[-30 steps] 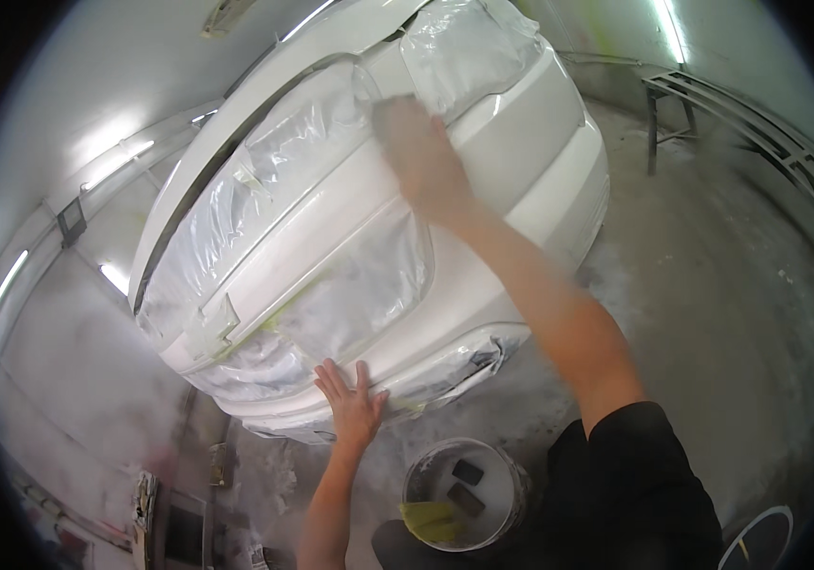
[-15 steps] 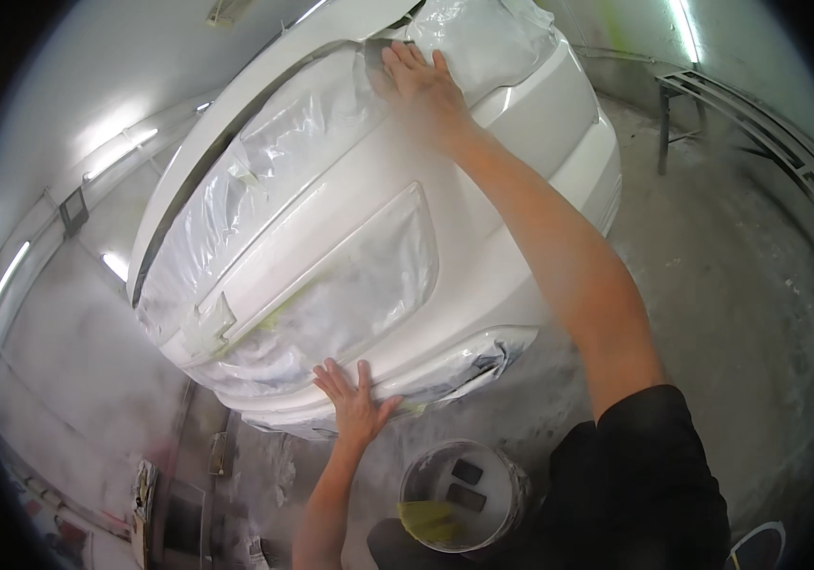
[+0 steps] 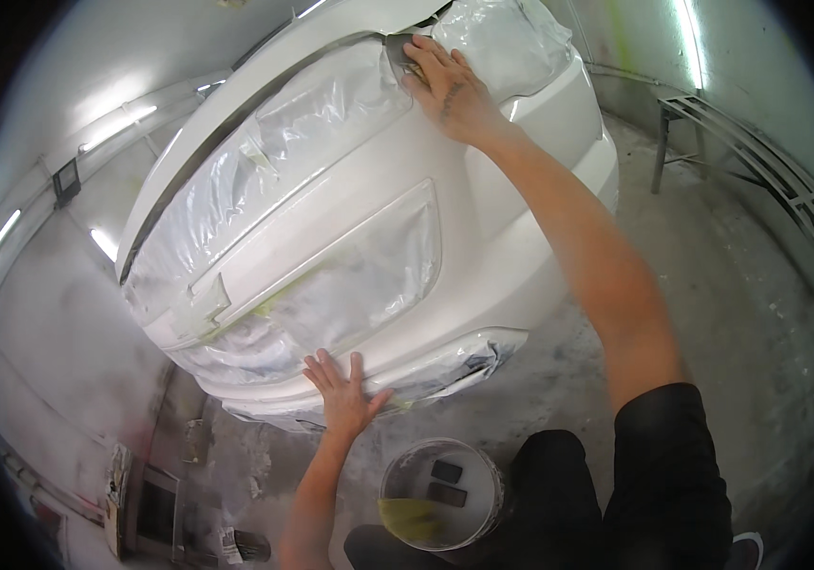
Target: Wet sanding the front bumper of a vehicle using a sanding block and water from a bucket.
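A white car body (image 3: pixel 340 233) stands tilted across the middle, with clear plastic masking film (image 3: pixel 274 157) over its window and other panels. At the top, my right hand (image 3: pixel 456 95) presses a dark grey sheet, which looks like sandpaper (image 3: pixel 396 55), against the white paint beside the film's upper corner. Its fingers are bent over the sheet and hide part of it. Lower down, my left hand (image 3: pixel 342 397) rests on the white bumper (image 3: pixel 274 388) with fingers spread, holding nothing.
Between my knees stands a round bucket (image 3: pixel 496 489) with dark rectangular blocks (image 3: pixel 447 493) and a yellow-green piece (image 3: pixel 407 520) in it. A metal rack (image 3: pixel 739 142) stands along the right wall. Assorted items (image 3: pixel 155 503) lie on the floor at the lower left.
My right hand has moved slightly right, and its fingers are now more bent over the grey sheet, more of which shows. The left hand stays on the bumper. The view has shifted a little.
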`<act>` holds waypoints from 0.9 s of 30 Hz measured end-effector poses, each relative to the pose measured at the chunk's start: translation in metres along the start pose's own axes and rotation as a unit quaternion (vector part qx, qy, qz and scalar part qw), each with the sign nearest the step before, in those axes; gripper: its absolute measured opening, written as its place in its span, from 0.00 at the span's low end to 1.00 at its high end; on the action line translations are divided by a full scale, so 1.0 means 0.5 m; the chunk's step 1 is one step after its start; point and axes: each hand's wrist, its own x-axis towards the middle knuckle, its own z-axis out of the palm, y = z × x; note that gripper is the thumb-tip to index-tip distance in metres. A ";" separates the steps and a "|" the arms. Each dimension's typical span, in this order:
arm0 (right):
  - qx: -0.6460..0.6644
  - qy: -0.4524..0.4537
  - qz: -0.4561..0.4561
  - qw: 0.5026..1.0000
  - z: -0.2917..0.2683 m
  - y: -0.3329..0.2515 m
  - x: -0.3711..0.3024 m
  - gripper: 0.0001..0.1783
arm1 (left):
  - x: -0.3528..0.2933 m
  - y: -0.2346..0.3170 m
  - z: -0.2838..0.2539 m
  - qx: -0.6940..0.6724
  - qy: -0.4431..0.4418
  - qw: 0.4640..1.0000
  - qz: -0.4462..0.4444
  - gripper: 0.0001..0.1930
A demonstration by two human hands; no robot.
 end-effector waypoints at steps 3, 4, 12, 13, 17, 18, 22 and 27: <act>-0.009 0.008 -0.007 1.000 -0.002 0.003 0.005 0.33 | 0.011 0.008 -0.008 -0.014 0.008 1.000 0.009 0.56; -0.011 0.008 -0.004 1.000 0.003 0.001 -0.008 0.33 | 0.016 0.018 -0.012 -0.032 0.019 0.999 0.013 0.52; -0.057 0.028 -0.105 0.992 -0.016 0.051 -0.032 0.31 | 0.031 0.030 0.007 -0.022 0.026 0.999 0.010 0.54; -0.133 0.007 -0.135 0.982 -0.014 0.072 0.000 0.34 | 0.031 0.028 0.012 -0.030 0.046 0.998 0.024 0.54; -0.164 -0.009 -0.137 0.977 0.026 0.003 -0.035 0.32 | 0.003 0.000 0.005 -0.021 0.000 1.000 -0.014 0.55; -0.016 0.032 -0.105 0.994 0.040 -0.051 -0.111 0.27 | -0.018 -0.022 0.003 0.007 0.010 1.000 -0.004 0.56; 0.040 0.045 -0.116 0.991 -0.021 -0.007 -0.106 0.22 | 0.009 0.000 0.023 0.014 0.041 0.998 0.035 0.59; 0.035 -0.033 -0.048 0.998 -0.015 -0.004 -0.043 0.32 | 0.011 0.006 0.021 -0.007 0.040 0.999 0.019 0.58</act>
